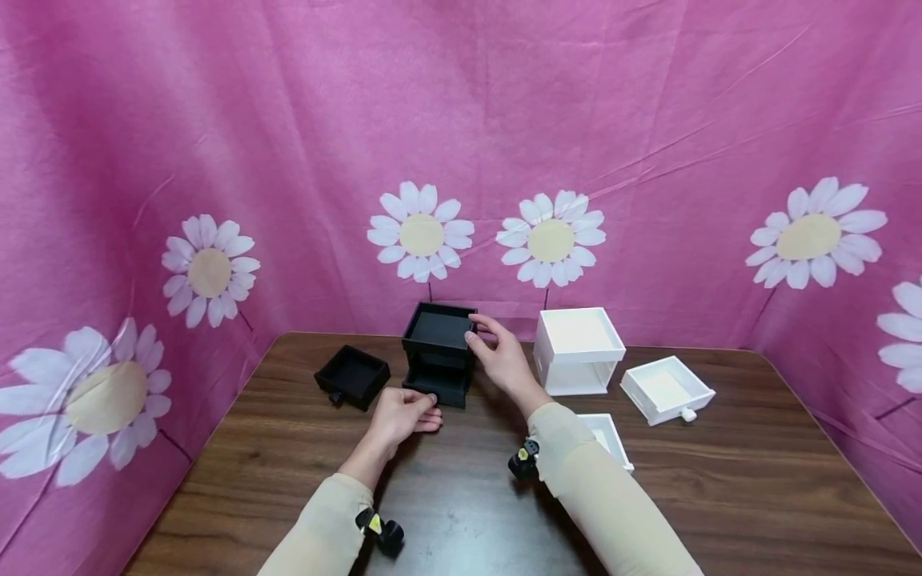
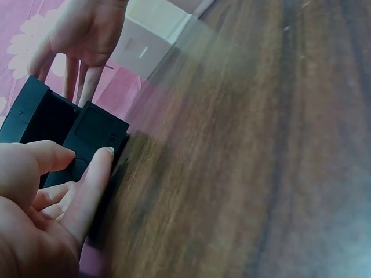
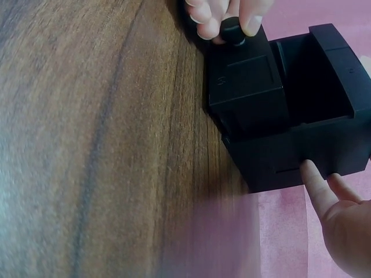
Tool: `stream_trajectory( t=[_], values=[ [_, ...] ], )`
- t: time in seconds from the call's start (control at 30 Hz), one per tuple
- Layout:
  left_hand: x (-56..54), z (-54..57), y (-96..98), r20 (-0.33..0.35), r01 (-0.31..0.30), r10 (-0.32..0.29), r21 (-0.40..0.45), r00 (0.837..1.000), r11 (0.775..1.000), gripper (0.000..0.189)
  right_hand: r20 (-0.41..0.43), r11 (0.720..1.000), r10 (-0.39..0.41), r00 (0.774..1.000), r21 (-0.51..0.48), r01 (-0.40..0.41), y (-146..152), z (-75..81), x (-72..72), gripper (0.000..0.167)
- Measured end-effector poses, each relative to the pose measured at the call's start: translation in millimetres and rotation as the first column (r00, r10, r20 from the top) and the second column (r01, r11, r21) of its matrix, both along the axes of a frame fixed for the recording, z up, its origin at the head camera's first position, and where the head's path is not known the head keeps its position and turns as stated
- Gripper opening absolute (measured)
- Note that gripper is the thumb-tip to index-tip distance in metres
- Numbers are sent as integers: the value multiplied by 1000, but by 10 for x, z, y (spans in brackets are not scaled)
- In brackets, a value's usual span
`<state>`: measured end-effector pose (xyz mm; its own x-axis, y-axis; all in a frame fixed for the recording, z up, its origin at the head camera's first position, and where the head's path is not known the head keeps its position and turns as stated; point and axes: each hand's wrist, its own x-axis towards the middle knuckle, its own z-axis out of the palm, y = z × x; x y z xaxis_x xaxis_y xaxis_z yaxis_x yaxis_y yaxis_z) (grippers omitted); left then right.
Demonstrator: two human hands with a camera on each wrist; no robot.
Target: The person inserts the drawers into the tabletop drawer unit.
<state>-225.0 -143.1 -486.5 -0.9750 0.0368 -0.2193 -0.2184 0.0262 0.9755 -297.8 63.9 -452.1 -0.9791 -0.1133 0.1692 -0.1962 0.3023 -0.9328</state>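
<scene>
A small black cabinet (image 1: 441,326) stands near the back of the table, with a hollow slot under its top. Its lower drawer (image 3: 246,78) juts out at the front. My left hand (image 1: 405,418) pinches that drawer's round black knob (image 3: 232,32) between thumb and fingers. Against the cabinet's right side lies my right hand (image 1: 504,360), its fingers fairly straight, touching the side wall and the upper edge. To the left, a loose black drawer (image 1: 353,376) sits on the table with its knob facing forward.
Right of the black cabinet stands a white cabinet (image 1: 576,352) with an open front. Beside it lies a white drawer (image 1: 668,390) with a knob. Another white drawer (image 1: 612,440) is partly hidden by my right sleeve. A pink flowered cloth (image 1: 483,120) hangs behind the wooden table (image 1: 720,480).
</scene>
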Motion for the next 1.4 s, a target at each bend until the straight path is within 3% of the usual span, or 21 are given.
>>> stream_trajectory(
  t=[0.4,1.4],
  values=[
    [-130,-15,36,1,-22,22,-1,1000,1000,23,5,1000,6,1000,-4,-6,5,-3,-9,45],
    [-278,-19,66,6,-24,24,-1,1000,1000,25,-21,1000,6,1000,-17,-7,-4,-24,-20,46]
  ],
)
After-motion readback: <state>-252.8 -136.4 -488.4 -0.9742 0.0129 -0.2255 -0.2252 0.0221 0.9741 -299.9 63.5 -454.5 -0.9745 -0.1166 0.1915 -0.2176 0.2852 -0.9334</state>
